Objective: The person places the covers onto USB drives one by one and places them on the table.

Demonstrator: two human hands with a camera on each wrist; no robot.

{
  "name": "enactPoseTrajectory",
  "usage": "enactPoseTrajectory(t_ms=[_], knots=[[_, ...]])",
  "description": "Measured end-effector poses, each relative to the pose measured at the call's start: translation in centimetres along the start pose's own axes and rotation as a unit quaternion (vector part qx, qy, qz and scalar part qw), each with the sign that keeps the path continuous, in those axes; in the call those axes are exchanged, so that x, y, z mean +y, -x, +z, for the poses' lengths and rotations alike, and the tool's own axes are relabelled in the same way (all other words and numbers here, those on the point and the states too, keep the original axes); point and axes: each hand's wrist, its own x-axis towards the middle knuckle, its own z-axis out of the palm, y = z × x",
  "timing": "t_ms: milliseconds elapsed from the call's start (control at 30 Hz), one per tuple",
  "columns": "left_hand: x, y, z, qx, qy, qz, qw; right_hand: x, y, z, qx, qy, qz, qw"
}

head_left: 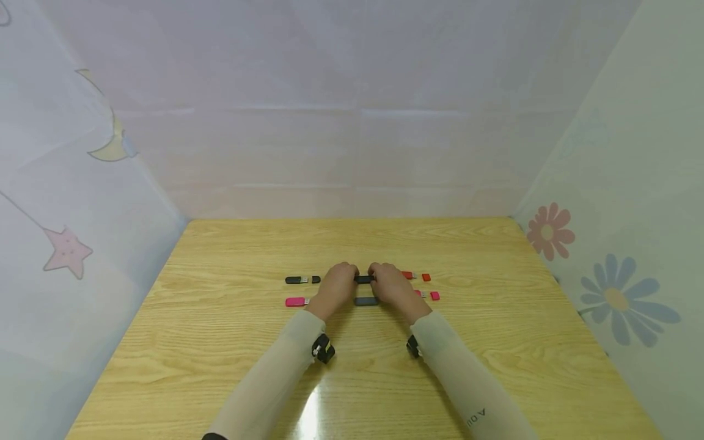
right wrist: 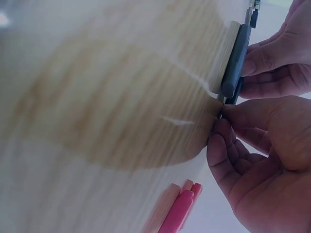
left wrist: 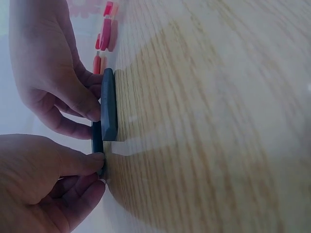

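Observation:
Between both hands, a black USB stick (head_left: 363,279) lies lengthwise across the table. My left hand (head_left: 338,286) pinches its left end between thumb and fingers, as the left wrist view shows. At the other end, the thumb and fingers of my right hand (head_left: 392,286) pinch the stick. Whether its cap is on or apart is hidden by the fingers. A dark grey USB stick (head_left: 366,301) rests just nearer to me, parallel to the black one, and seems capped. In the left wrist view this grey stick (left wrist: 109,104) stands in front of the black stick (left wrist: 97,141).
On the left are an uncapped black USB stick (head_left: 294,280), its cap (head_left: 316,279) and a pink stick (head_left: 295,302). On the right, a red stick (head_left: 407,275) and its cap (head_left: 426,277) lie behind a partly hidden pink stick (head_left: 419,293) and pink cap (head_left: 435,296).

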Motion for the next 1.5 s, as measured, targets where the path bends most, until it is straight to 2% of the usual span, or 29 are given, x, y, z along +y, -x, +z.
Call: enactPoseTrajectory(t_ms=[367,733,1033,1267,1500], knots=[[-0.1,0.2,0.0,0.008,0.011,0.002,0.9999,-0.1,0.0,-0.1,-0.010,-0.001,0.013,0.9999],[-0.2,1.1,-0.7,-0.004,0.069,0.019,0.9974,-0.1,1.4,-1.0,0.000,-0.034,0.021,0.9992],[0.1,2.6,-2.2,0.021,0.020,0.047,0.9985,-1.0,2.8,-2.0,0.012,-0.014,0.005,0.9998],[-0.2,3.7,-2.5,0.032,0.013,0.070,0.9969,-2.1,3.3,-2.6,0.011,0.006,-0.026,0.9996],[-0.9,4.8,-2.6,0.044,0.000,0.068,0.9967,-2.8,3.7,-2.6,0.018,0.005,-0.037,0.9991]])
